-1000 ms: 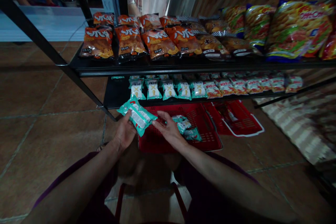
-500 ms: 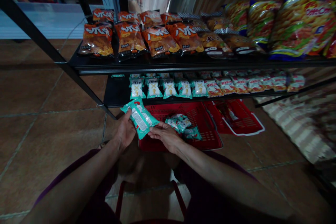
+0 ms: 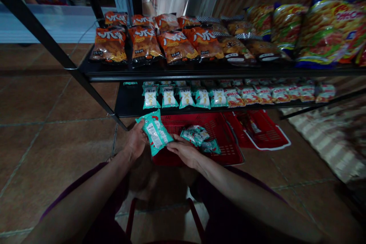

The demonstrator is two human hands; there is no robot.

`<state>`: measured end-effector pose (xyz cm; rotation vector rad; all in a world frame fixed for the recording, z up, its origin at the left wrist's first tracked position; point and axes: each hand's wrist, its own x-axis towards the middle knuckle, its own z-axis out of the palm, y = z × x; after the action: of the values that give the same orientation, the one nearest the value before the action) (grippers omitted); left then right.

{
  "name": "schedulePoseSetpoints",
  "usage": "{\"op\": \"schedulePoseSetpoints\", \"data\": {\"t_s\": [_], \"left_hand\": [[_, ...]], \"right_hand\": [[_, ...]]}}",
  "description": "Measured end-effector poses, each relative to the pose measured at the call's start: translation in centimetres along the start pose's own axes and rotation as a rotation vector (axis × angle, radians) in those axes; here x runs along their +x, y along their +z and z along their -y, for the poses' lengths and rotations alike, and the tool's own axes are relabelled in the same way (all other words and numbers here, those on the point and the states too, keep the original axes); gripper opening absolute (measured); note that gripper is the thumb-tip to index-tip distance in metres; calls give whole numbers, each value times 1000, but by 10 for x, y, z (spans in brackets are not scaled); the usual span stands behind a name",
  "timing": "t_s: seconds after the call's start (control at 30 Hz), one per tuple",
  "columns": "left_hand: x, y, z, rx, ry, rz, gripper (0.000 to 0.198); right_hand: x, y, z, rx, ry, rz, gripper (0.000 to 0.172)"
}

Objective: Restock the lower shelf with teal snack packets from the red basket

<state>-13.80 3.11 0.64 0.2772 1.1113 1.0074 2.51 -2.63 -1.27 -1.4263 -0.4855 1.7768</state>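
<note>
A teal snack bag (image 3: pixel 155 131), its printed back facing up, is held between my two hands. My left hand (image 3: pixel 136 140) grips its left side, and my right hand (image 3: pixel 184 150) pinches the lower right corner. Beneath and beyond it lies a red basket (image 3: pixel 228 137) with several teal bags (image 3: pixel 196 135) inside. Just above the held bag, on the lower shelf (image 3: pixel 127 101), stand rows of teal-and-white bags (image 3: pixel 169 96) on the left and red-and-white bags (image 3: pixel 263 94) on the right.
On the upper shelf (image 3: pixel 171 73) are orange bags (image 3: pixel 144 44), brown bags (image 3: pixel 234 48) and larger yellow bags (image 3: pixel 323 32). A second red basket (image 3: pixel 264 131) with a white handle sits on the right. A black shelf post (image 3: pixel 54 45) slants down on the left. Striped fabric (image 3: pixel 323 141) lies at the right.
The held bag has turned slightly, with its printed back tilted more toward the camera. Both hands keep their hold. The whole view has shifted a little.
</note>
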Motion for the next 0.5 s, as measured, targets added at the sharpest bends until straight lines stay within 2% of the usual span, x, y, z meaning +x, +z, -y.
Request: {"op": "schedulePoseSetpoints", "data": {"t_s": [0.1, 0.27, 0.43, 0.5], "left_hand": [[2, -3, 4, 46, 20, 49, 18], [3, -6, 14, 139, 0, 64, 23], [-3, 2, 21, 186, -2, 118, 29], [-7, 5, 22, 188, -8, 142, 31]], "right_hand": [[5, -7, 11, 33, -43, -40, 35], [7, -8, 27, 101, -82, -86, 24], [8, -1, 25, 99, -115, -5, 33], [10, -1, 23, 71, -109, -17, 36]]}}
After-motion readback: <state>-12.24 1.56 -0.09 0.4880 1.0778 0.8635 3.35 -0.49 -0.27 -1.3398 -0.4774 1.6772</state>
